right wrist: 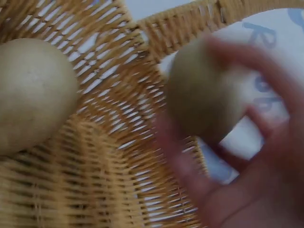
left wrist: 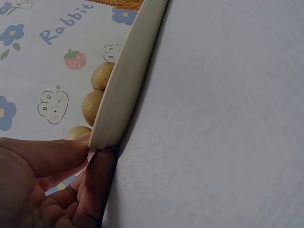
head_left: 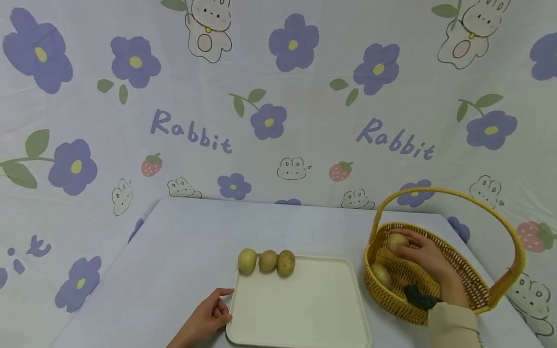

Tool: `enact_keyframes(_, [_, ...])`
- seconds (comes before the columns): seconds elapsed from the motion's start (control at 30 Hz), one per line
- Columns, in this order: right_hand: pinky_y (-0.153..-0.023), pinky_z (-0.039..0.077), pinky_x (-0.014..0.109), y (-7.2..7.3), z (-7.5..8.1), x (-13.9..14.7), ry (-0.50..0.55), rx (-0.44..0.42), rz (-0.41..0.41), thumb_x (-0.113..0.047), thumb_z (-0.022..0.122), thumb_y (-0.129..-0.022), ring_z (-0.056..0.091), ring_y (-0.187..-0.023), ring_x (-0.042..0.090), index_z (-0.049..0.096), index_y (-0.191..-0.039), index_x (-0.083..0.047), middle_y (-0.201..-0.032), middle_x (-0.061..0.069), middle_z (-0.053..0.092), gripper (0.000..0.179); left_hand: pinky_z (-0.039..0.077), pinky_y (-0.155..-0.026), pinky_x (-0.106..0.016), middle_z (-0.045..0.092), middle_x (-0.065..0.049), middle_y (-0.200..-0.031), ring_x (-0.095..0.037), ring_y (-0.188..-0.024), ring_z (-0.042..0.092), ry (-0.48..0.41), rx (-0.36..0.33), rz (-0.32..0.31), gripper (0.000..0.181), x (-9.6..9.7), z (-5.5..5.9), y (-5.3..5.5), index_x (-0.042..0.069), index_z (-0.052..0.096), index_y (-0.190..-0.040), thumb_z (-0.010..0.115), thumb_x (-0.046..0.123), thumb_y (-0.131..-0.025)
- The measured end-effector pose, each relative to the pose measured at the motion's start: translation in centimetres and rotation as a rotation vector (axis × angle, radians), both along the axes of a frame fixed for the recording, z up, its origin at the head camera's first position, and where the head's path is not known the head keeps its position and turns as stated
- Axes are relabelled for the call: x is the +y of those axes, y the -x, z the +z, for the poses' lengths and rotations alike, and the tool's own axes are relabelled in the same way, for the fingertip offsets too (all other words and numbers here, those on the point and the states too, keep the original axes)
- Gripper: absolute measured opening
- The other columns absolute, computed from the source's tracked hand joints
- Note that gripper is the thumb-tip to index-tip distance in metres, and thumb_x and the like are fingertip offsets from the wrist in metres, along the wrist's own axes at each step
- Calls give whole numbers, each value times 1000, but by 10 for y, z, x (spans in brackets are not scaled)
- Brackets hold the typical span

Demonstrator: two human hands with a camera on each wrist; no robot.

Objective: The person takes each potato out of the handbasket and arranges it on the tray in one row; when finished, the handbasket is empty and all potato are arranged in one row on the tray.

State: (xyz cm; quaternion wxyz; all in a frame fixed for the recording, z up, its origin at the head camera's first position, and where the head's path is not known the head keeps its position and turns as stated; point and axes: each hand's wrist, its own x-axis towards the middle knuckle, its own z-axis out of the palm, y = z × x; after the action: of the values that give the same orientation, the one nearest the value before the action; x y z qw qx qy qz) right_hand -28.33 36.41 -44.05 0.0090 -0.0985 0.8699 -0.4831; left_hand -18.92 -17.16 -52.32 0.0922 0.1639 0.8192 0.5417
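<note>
My right hand (head_left: 419, 253) holds a potato (head_left: 397, 240) over the inside of the yellow wicker basket (head_left: 393, 304), with fingers and thumb on either side of it. In the right wrist view this potato (right wrist: 202, 90) is blurred. Another potato (head_left: 381, 276) lies in the basket's left part. At the left edge of a cream rectangular tray (head_left: 300, 302), my left hand (head_left: 208, 314) pinches the rim, as the left wrist view also shows. Three potatoes sit in a row along the tray's far left edge: a left one (head_left: 247, 261), a middle one (head_left: 268, 261) and a right one (head_left: 286, 263).
The basket's tall arched handle (head_left: 461, 195) rises above my right forearm. A dark band (head_left: 419, 297) is on the right wrist. Tray and basket stand on a pale table (head_left: 174, 251), before a flower-and-rabbit cloth (head_left: 261, 159).
</note>
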Motion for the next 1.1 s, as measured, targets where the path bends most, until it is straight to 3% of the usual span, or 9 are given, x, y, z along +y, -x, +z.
enact_keyframes(0.2, [-79,48,31,-3,44,-41,-87,111,64,-28,70,-84,54,-103,23,44,-134,-9,-118,11,54,59,42,-56,-19,51,-3,-78,-4,-59,46,22,29,-3,52,0,0,0,-4,41,-132,64,6,-86])
enact_keyframes(0.33, [-78,50,28,-10,52,-82,-75,202,99,-25,76,-78,55,-101,26,49,-126,-7,-116,12,56,58,42,-56,-19,51,-3,-78,-4,-59,46,25,17,0,52,0,1,0,-4,41,-132,64,7,-86])
enact_keyframes(0.43, [-76,51,30,-11,41,-114,-86,262,149,-23,80,-73,58,-95,24,54,-122,-7,-113,12,57,57,41,-56,-19,51,-3,-78,-5,-60,46,15,2,2,53,1,0,0,-4,41,-132,64,7,-86])
enact_keyframes(0.53, [-75,52,33,-6,19,-142,-113,295,209,-22,82,-71,59,-92,23,57,-120,-6,-111,11,59,58,42,-56,-19,51,-3,-78,-5,-60,47,15,3,4,53,1,-1,0,-4,41,-132,64,6,-85])
enact_keyframes(0.7, [-74,52,35,7,-21,-172,-194,294,279,-18,82,-68,57,-88,21,60,-118,-1,-103,8,60,57,42,-56,-19,51,-3,-77,-4,-60,47,20,11,5,53,1,0,0,-4,41,-132,64,6,-86])
enact_keyframes(0.8, [-74,51,34,13,-37,-181,-269,278,302,-15,82,-66,57,-88,20,61,-117,1,-101,8,61,58,42,-56,-19,51,-3,-77,-4,-60,46,9,-2,-2,53,0,-1,-1,-5,40,-132,63,6,-86])
enact_keyframes(0.93, [-76,49,33,16,-48,-186,-333,292,316,-12,82,-65,56,-90,21,60,-119,1,-105,9,62,60,42,-57,-19,51,-3,-78,-4,-60,46,-1,-17,-21,54,0,-3,1,-7,38,-133,62,5,-87])
enact_keyframes(1.1, [-80,48,35,17,-50,-189,-311,309,340,-8,79,-69,55,-100,28,57,-125,2,-115,16,59,61,43,-56,-19,51,-3,-78,-3,-59,47,-7,-9,-39,53,0,-5,4,-8,36,-134,60,5,-89])
